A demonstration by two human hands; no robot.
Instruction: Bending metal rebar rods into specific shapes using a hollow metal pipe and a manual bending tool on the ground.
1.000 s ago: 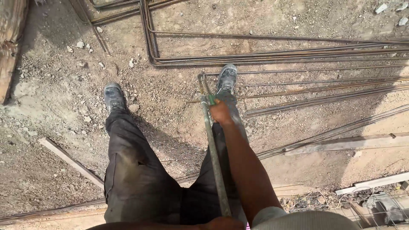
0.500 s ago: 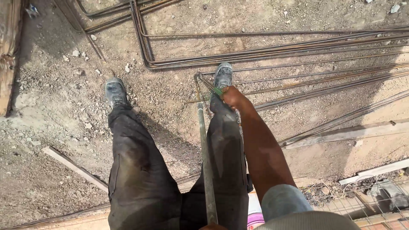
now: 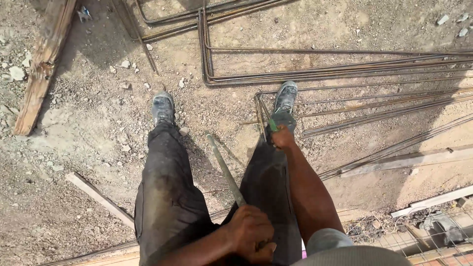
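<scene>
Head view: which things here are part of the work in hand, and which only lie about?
In use:
left hand gripping pipe
right hand holding green tool
bent rebar under the right shoe

Lying about:
plank
wood strip
stones

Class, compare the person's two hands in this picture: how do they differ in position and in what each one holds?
The left hand is close to the body, fist closed round the near end of a long metal rod; the right hand is stretched down by the right shoe. The left hand grips a thick grey rod; the right hand holds a small green-tipped thing that is too small to identify. Both are bare and closed.
</scene>
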